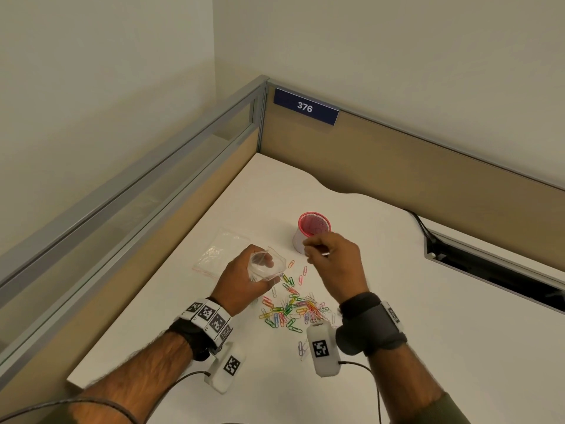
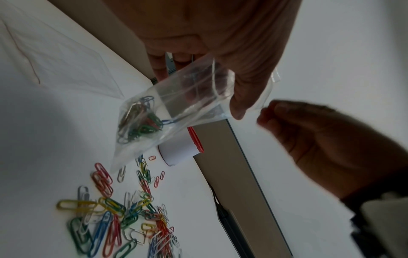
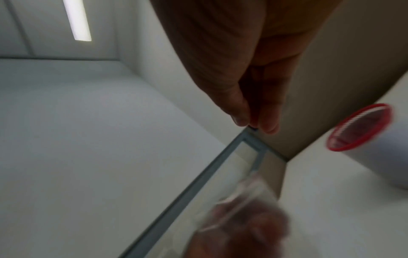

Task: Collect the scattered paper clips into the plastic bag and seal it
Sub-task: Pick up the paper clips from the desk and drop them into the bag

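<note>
The left hand (image 1: 244,276) curls round the plastic bag (image 2: 176,111), thumb and fingers holding its mouth open toward the right hand (image 1: 333,261), with some clips already at its bottom. The right fingertips (image 3: 253,120) are pressed together, pinching something small and dark, probably a clip, just beside that mouth. The paper clips (image 1: 293,310) on the desk (image 1: 428,301) lie below both hands, nearer the right one

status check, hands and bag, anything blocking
Left hand holds the plastic bag open, some clips inside. Right hand pinches something small beside its mouth. Many paper clips on the desk. Nothing blocking.
</note>
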Demonstrator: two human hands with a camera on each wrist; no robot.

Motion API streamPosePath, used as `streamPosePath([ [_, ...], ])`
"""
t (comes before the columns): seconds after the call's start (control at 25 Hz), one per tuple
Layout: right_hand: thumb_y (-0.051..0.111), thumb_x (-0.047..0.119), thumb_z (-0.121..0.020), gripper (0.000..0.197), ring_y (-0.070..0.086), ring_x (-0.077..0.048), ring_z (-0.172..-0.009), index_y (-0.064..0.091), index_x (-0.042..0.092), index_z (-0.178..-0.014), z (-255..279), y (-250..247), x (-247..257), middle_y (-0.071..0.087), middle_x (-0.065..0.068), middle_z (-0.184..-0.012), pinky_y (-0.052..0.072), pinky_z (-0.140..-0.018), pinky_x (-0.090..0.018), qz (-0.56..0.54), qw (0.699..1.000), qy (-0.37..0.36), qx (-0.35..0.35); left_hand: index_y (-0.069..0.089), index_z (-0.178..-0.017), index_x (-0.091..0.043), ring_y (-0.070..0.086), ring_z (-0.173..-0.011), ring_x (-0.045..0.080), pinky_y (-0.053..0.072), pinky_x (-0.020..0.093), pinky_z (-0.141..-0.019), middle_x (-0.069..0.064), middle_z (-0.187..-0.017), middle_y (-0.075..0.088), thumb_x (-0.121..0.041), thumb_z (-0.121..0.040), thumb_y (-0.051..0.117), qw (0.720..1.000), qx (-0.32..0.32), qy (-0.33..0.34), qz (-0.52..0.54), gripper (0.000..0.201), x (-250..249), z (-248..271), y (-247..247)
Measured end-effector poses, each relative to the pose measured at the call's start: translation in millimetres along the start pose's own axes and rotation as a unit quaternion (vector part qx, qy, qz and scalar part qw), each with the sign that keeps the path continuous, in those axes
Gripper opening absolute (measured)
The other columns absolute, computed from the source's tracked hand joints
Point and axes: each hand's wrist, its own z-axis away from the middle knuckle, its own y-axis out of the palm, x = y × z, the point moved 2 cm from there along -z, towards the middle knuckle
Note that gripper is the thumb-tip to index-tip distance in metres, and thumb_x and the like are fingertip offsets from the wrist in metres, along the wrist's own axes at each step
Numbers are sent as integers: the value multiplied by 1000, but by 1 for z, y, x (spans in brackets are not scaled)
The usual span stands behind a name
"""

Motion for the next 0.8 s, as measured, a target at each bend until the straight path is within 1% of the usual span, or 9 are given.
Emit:
streamPosePath([
  [0.12,65,13,-86,14,65,-18,-91,71,15,-99,8,12,-69,71,-3,-101,54,-88,-34,87,989,109,54,58,-102,-24,64,-106,8,46,21,-94,-7,-102,70,-22,-76,85,1000,-4,2,9,38,0,1,0],
  [0.2,63,14,-88,22,61,-21,-104,67,15,-109,23,26,-109,65,-6,-115,50,-95,-33,166,965,166,114,58,-102,-24,64,-106,8,46,22,-94,-7,-102,70,-22,-76,85,1000,-5,2,13,37,0,1,-1],
  [0.28,56,12,-90,29,54,-24,-115,61,15,-119,40,40,-136,55,-8,-124,46,-100,-34,219,942,209,147,58,-102,-24,64,-107,9,47,25,-96,-7,-103,69,-22,-76,85,1000,-4,0,14,37,0,1,-3],
  [0.36,48,11,-93,28,50,-26,-115,60,14,-118,51,52,-144,51,-10,-122,46,-98,-35,262,929,212,155,58,-102,-24,64,-107,8,47,27,-97,-7,-103,69,-21,-77,84,1000,-2,1,14,37,2,2,-3],
  [0.44,44,13,-95,26,52,-27,-109,63,12,-113,55,66,-139,52,-11,-116,49,-93,-35,275,930,176,166,58,-102,-24,64,-106,7,48,28,-98,-7,-103,69,-21,-76,85,1000,-5,-1,15,37,2,3,-5],
  [0.52,47,17,-95,26,57,-27,-104,64,14,-114,56,72,-132,55,-11,-114,50,-91,-35,238,943,157,171,58,-102,-23,64,-106,9,48,29,-98,-6,-103,69,-21,-76,85,1000,-6,-2,17,38,2,2,-6],
  [0.6,54,21,-92,28,59,-25,-103,62,15,-119,56,67,-128,56,-9,-117,50,-91,-34,196,954,169,152,57,-103,-23,64,-108,10,47,30,-98,-6,-103,69,-23,-76,84,1000,-9,-1,17,38,1,1,-8],
  [0.68,66,34,-86,43,58,-21,-106,57,18,-124,60,60,-128,55,-4,-120,50,-91,-33,178,957,180,143,57,-103,-24,64,-108,11,47,29,-98,-6,-103,69,-28,-74,83,1000,-14,0,20,38,2,0,-11],
  [0.8,74,45,-76,66,50,-23,-114,48,21,-131,68,61,-123,49,-3,-123,47,-92,-35,205,943,174,197,57,-103,-23,64,-109,12,47,30,-97,-5,-103,69,-24,-75,84,1000,-20,-4,15,39,4,1,-13],
])
